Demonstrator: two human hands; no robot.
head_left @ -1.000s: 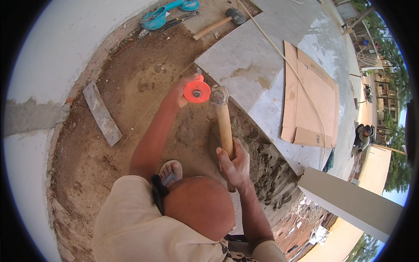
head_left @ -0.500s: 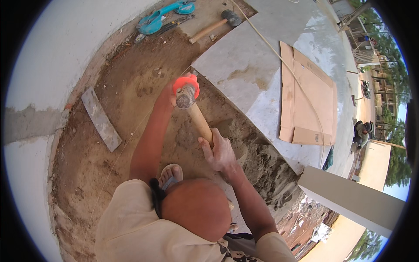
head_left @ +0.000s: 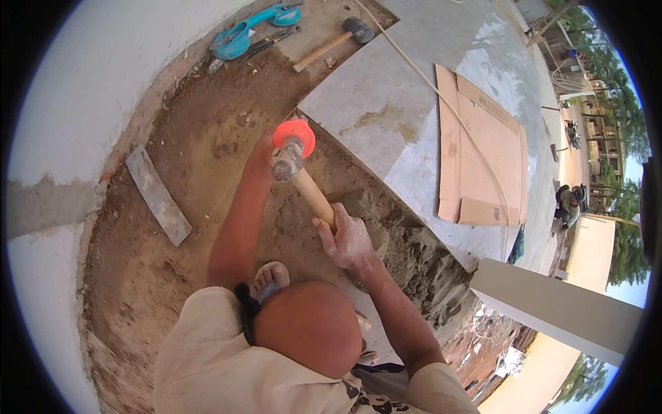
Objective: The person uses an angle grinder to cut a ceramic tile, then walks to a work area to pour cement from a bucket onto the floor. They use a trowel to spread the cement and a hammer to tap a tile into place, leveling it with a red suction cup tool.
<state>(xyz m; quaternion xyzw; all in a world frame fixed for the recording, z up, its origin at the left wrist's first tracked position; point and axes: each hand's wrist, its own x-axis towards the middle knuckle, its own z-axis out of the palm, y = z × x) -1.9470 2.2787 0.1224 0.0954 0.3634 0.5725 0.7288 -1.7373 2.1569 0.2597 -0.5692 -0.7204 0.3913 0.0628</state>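
Two hands at work over sandy ground, frame centre.
We see the right hand [head_left: 348, 238] gripping a wooden-handled hammer [head_left: 303, 181]; the left hand [head_left: 270, 146] clasps an orange guard [head_left: 294, 134].

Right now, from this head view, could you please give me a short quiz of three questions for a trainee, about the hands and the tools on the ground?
1. True or false: the right hand grips the wooden handle of the hammer.
2. What does the left hand hold under the hammer's head? A) a paint brush B) an orange round guard C) a bucket
3. Fill in the missing word: the spare mallet lies on the ground near a ____-coloured tool by the white wall.

Key: 1 true; 2 B; 3 turquoise.
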